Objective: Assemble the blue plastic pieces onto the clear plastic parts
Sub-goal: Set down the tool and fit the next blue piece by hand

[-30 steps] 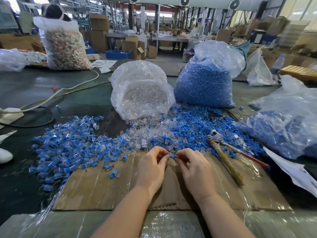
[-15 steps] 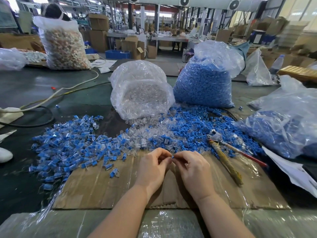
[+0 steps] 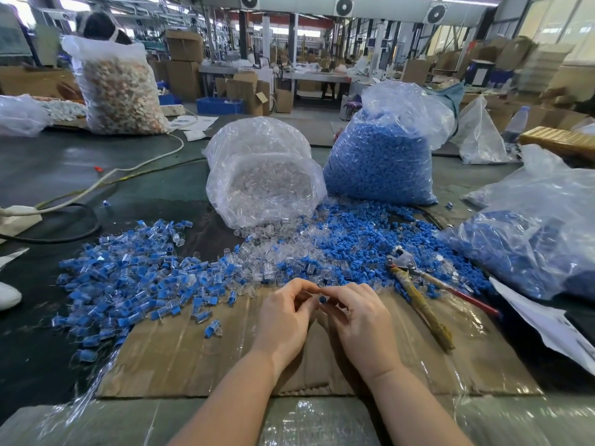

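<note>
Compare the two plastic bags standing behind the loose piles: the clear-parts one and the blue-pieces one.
The clear-parts bag holds transparent parts; the blue-pieces bag holds solid blue ones. The clear-parts bag slumps low and spills forward; the blue-pieces bag stands taller and fuller. Both are see-through plastic.

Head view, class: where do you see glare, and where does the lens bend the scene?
Head view: glare streaks the plastic film over the near table edge and the clear bag; wide-angle distortion tilts the background pillars and boxes inward at the edges; the hands stay sharp.
</note>
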Demonstrator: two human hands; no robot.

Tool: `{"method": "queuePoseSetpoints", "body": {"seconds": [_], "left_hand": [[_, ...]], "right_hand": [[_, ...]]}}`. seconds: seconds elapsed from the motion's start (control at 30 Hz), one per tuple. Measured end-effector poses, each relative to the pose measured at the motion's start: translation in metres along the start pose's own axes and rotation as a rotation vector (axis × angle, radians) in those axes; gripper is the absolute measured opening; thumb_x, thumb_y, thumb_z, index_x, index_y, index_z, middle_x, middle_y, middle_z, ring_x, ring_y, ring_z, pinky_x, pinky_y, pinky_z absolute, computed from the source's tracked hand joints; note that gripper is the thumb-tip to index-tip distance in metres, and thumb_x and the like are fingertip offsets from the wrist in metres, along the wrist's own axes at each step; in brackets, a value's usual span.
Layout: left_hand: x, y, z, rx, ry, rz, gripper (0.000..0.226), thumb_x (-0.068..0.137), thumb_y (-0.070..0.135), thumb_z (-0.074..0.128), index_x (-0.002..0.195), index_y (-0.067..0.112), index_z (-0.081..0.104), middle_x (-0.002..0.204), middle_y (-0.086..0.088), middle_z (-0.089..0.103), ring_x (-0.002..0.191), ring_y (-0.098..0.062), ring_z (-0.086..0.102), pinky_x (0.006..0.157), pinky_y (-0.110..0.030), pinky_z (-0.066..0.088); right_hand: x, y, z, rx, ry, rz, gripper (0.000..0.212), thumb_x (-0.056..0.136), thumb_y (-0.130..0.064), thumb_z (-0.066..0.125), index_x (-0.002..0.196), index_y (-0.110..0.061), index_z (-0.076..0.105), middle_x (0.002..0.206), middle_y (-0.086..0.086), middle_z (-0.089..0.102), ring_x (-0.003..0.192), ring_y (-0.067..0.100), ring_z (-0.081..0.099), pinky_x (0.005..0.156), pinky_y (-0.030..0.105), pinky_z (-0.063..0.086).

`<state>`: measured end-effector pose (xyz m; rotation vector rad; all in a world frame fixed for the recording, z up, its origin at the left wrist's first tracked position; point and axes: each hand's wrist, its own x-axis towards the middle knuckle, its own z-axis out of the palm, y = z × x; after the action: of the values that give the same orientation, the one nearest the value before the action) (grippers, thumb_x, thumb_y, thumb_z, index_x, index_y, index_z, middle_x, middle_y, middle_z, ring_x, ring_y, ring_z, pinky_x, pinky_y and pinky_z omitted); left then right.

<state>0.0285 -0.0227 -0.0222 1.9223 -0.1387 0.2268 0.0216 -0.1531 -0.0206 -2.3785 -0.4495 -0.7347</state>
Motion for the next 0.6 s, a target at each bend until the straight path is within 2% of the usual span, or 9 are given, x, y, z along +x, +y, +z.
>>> {"method": "queuePoseSetpoints", "body": {"seconds": [0.23, 0.47, 0.53, 0.6], "left_hand": [[0.0006, 0.0023, -0.0006, -0.006, 0.012, -0.016, 0.019, 0.086, 0.007, 0.062, 0.082, 0.025, 0.064, 0.074, 0.010, 0.064, 0.065, 0.005, 0.057, 0.062, -0.007, 0.044], [0.0010, 0.0028, -0.0010, -0.035, 0.016, -0.037, 0.024, 0.085, 0.006, 0.063, 0.078, 0.029, 0.062, 0.073, 0.008, 0.065, 0.065, 0.005, 0.058, 0.061, -0.008, 0.045], [0.0003, 0.0028, -0.0016, -0.036, 0.009, -0.034, 0.026, 0.086, 0.006, 0.063, 0.078, 0.031, 0.062, 0.073, 0.009, 0.065, 0.066, 0.004, 0.059, 0.061, -0.009, 0.046], [0.0001, 0.0029, -0.0021, -0.023, 0.012, -0.026, 0.029, 0.086, 0.005, 0.062, 0.077, 0.032, 0.061, 0.073, 0.009, 0.066, 0.068, 0.003, 0.060, 0.063, -0.008, 0.046]], "right_hand": [[-0.0006, -0.0010, 0.0004, -0.064, 0.010, 0.040, 0.012, 0.072, -0.016, 0.079, 0.072, -0.014, 0.067, 0.069, -0.004, 0.064, 0.066, 0.019, 0.056, 0.061, 0.026, 0.040], [-0.0013, -0.0037, -0.0014, -0.016, -0.033, 0.022, 0.010, 0.073, -0.010, 0.075, 0.080, -0.013, 0.069, 0.075, -0.004, 0.067, 0.071, 0.019, 0.058, 0.067, 0.023, 0.040], [-0.0008, -0.0053, -0.0025, 0.008, -0.046, 0.008, 0.015, 0.078, -0.019, 0.067, 0.092, -0.014, 0.071, 0.082, -0.005, 0.068, 0.074, 0.016, 0.058, 0.070, 0.020, 0.040], [0.0002, -0.0074, -0.0040, 0.037, -0.066, -0.001, 0.030, 0.084, -0.034, 0.053, 0.098, -0.016, 0.072, 0.081, -0.005, 0.067, 0.074, 0.015, 0.056, 0.070, 0.018, 0.039]]}}
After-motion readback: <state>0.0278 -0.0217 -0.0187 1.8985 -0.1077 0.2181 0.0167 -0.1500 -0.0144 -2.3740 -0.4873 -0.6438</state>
